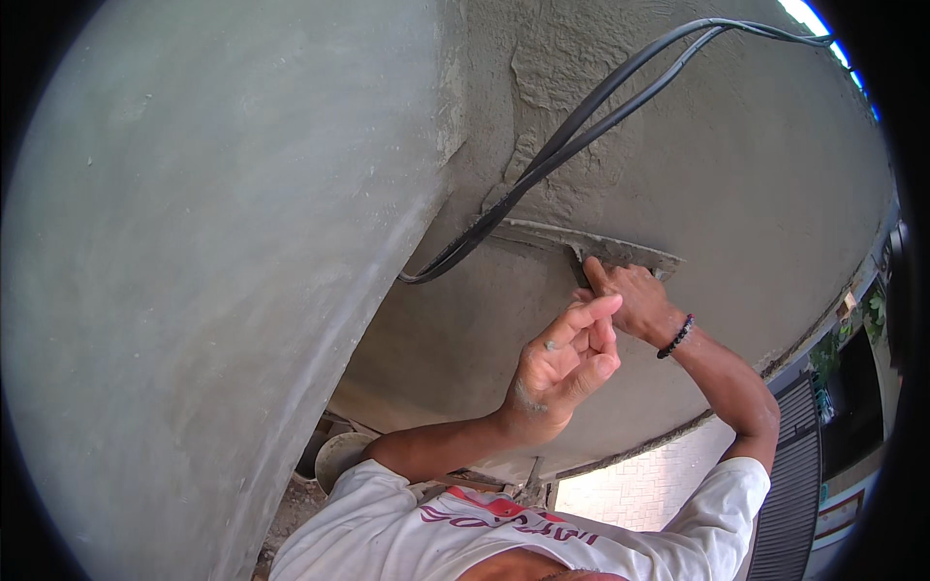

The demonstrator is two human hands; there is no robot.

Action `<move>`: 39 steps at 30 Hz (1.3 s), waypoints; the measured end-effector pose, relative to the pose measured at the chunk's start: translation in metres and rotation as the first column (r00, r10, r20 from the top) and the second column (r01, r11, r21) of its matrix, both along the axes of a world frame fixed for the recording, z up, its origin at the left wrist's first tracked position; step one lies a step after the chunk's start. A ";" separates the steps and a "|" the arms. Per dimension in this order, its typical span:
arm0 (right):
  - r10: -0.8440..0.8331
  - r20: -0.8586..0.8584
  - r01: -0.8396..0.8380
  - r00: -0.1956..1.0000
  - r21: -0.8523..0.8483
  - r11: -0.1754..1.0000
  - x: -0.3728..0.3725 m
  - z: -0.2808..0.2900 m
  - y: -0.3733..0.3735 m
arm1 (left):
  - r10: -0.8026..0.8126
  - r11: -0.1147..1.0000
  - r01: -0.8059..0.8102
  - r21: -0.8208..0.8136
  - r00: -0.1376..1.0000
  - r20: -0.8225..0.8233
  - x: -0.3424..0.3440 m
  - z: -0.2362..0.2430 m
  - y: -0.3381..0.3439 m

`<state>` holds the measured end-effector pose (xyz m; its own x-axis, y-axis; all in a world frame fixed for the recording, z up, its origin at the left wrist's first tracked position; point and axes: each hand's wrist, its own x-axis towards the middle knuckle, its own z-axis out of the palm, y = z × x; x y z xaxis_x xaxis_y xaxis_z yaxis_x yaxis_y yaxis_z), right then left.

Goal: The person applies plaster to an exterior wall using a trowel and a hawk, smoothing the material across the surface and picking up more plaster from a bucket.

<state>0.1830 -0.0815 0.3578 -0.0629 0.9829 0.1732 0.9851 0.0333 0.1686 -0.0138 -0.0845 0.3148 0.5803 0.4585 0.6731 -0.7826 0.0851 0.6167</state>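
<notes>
My right hand (635,298) is closed around the handle of a plastering trowel (620,249), a long flat metal blade lying against the grey plastered wall (756,194). My fingers hide most of the handle. A dark beaded bracelet (675,335) circles that wrist. Just below and to the left of it, my left hand (562,373) is raised with its palm partly showing. Its fingers are loosely bent, the thumb stands apart, and nothing is visible in them. Smears of grey mortar stick to its palm and heel. Rougher plaster (572,87) covers the wall above the blade.
Two dark cables (581,131) hang across the wall, passing close to the trowel's left end. A smooth grey wall face (223,213) fills the left side. Below stands a round container (341,459) near my left elbow. Pale paving (635,489) and a dark slatted gate (787,474) lie at lower right.
</notes>
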 end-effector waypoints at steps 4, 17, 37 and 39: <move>-0.023 0.053 0.015 0.998 0.137 0.990 -0.010 0.030 0.004 | 0.002 1.000 -0.002 -0.006 1.000 0.009 -0.001 -0.002 0.005; -0.011 0.021 0.003 1.000 0.339 0.941 -0.013 0.172 0.014 | -0.010 0.998 0.004 0.057 0.994 0.107 -0.003 0.024 0.009; 0.377 -0.599 0.502 0.707 0.800 0.329 0.055 0.191 -0.026 | -0.039 0.997 0.065 -0.050 0.911 0.411 0.016 0.096 0.024; 0.512 -0.604 0.534 0.611 0.792 0.296 0.050 0.164 -0.032 | -0.092 0.989 0.135 -0.064 0.888 0.450 0.013 0.100 0.023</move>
<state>0.2334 -0.1133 0.5213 0.5881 0.1193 0.8000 0.7178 0.3788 -0.5842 -0.0003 -0.0612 0.4148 0.2818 0.4789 0.8314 -0.9544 0.2291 0.1916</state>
